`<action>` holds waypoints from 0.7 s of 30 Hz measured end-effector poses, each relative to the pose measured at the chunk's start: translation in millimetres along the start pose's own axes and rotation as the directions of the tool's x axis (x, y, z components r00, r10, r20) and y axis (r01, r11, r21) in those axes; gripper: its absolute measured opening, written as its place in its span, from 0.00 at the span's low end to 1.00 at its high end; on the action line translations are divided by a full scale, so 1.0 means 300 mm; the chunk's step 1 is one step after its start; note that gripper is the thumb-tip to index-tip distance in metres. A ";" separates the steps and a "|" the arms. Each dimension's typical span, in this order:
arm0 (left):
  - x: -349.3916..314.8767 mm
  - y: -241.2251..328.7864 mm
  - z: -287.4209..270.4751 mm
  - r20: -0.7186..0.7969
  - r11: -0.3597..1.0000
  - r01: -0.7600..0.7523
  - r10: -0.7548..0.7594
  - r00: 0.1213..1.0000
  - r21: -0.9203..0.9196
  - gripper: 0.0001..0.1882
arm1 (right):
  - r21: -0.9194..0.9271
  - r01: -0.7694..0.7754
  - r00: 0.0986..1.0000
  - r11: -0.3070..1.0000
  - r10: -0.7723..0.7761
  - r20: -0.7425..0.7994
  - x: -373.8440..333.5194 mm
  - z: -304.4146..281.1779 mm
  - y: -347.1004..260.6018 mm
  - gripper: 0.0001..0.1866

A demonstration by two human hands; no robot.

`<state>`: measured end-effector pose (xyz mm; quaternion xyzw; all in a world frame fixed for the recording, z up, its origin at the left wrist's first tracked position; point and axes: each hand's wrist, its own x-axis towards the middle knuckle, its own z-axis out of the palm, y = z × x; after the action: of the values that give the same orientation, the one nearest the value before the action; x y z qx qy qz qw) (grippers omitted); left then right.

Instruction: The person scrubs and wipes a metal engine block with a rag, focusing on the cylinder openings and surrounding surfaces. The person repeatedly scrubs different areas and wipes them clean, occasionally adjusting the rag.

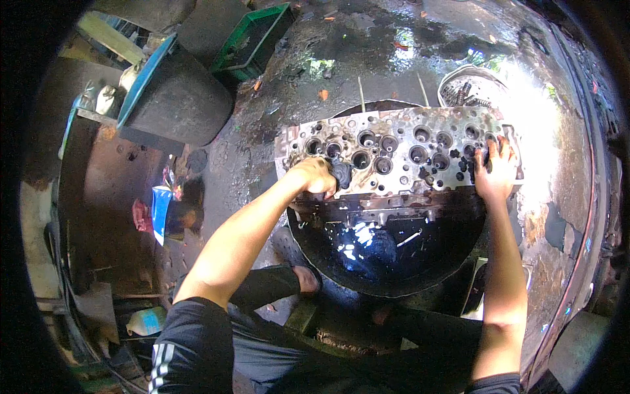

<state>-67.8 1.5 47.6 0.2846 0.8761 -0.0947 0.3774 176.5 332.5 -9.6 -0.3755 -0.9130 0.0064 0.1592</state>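
Observation:
A metal engine cylinder head, with several round ports and valve holes, lies across a wide round basin of dark liquid. On its left part my left hand is closed round a dark crumpled rag, pressing it against the metal face. My right hand rests on the right end of the cylinder head, its fingers spread over the surface and darkened at the tips. A small light-coloured tool shows in the basin, too small to name.
Beyond the cylinder head's right end stands a round tub holding coiled springs. A green crate and a large dark bin with a blue rim stand at the far left. A blue-and-white packet lies left. Wet, stained floor surrounds the basin.

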 end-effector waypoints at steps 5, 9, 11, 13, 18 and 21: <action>0.002 -0.006 0.027 0.213 0.616 0.238 -0.115 0.970 -0.751 0.10 | 0.012 -0.016 1.000 1.000 0.016 -0.012 0.002 -0.011 -0.011 0.27; -0.032 0.007 0.138 0.146 -0.124 0.136 -0.074 0.987 -0.983 0.08 | 0.013 -0.028 0.999 1.000 0.028 0.023 0.006 -0.018 -0.007 0.26; -0.059 0.015 0.172 0.005 -0.295 -0.022 -0.093 0.996 -0.955 0.08 | 0.049 -0.020 1.000 0.999 0.019 0.019 0.004 -0.018 -0.003 0.26; -0.114 0.021 0.192 -0.120 -0.256 -0.182 -0.239 0.964 -0.950 0.09 | 0.036 -0.016 1.000 0.999 0.016 0.007 0.004 -0.016 -0.001 0.26; -0.325 0.081 0.380 -0.494 0.888 -0.276 0.064 0.867 -0.369 0.24 | 0.047 -0.008 1.000 0.999 0.009 -0.020 0.002 -0.007 0.000 0.26; -0.286 0.147 0.605 0.182 0.988 -0.156 0.156 0.971 -0.016 0.23 | 0.052 -0.004 0.999 0.999 0.007 -0.049 0.004 -0.003 0.003 0.26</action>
<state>115.1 -68.1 -15.6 0.3423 0.8130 -0.0896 0.4625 176.5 333.9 -8.5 -0.3739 -0.9073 0.0215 0.1911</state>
